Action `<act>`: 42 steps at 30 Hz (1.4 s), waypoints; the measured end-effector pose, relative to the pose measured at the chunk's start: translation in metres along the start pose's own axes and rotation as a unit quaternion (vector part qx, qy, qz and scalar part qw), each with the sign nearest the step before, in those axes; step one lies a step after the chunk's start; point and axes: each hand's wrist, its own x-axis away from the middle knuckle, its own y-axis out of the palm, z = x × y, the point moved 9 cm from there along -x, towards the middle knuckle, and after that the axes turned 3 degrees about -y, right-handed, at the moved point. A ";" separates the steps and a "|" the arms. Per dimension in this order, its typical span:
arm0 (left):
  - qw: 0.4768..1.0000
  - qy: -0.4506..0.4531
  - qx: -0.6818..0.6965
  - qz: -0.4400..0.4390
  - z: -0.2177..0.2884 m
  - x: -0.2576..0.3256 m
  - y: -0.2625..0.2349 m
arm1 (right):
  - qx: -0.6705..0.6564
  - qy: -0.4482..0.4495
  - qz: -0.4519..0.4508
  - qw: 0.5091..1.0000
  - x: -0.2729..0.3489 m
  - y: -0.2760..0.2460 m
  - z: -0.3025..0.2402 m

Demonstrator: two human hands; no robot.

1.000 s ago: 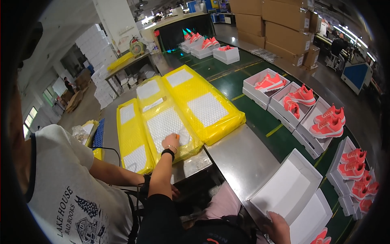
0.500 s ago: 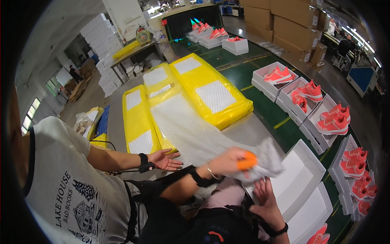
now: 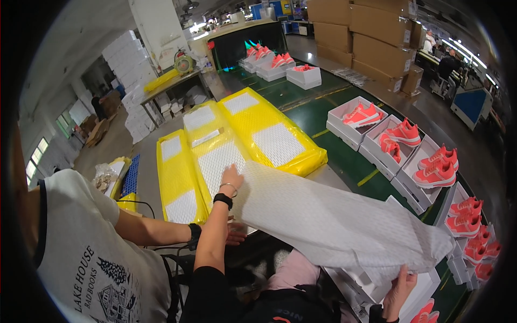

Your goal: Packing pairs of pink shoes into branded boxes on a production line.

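A wide, translucent white sheet of tissue paper (image 3: 334,215) stretches between my hands, over an open white shoebox (image 3: 425,285) that it partly hides. At its left end, my left hand (image 3: 231,180) is closed on the edge, just above the middle yellow-wrapped stack (image 3: 218,156) of patterned white paper. Low at the right, my right hand (image 3: 401,285) pinches the near right edge between thumb and fingers. Behind my left forearm shows part of a co-worker's hand (image 3: 236,234), by the table edge.
More yellow-wrapped stacks (image 3: 277,134) lie on the grey table. Along the green conveyor (image 3: 344,156) at right stand white boxes (image 3: 377,151) with coral-pink sneakers (image 3: 437,167). Brown cartons (image 3: 377,43) are piled beyond. The co-worker in a white shirt (image 3: 91,231) stands close at left.
My left hand has swung left and away from me, and the bunched sheet is now spread wide. My right hand has moved right and nearer, onto its edge. The orange item no longer shows.
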 end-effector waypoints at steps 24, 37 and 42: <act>0.918 0.287 0.273 -0.017 0.263 0.059 0.060 | 0.297 -0.069 0.238 0.922 0.055 -0.339 -0.057; 0.923 0.300 0.243 0.006 0.265 0.069 0.074 | 0.555 0.040 0.262 0.789 0.052 -0.316 -0.100; 0.937 0.242 0.250 -0.019 0.261 0.078 0.063 | 0.739 -0.168 0.184 0.625 0.037 -0.293 -0.099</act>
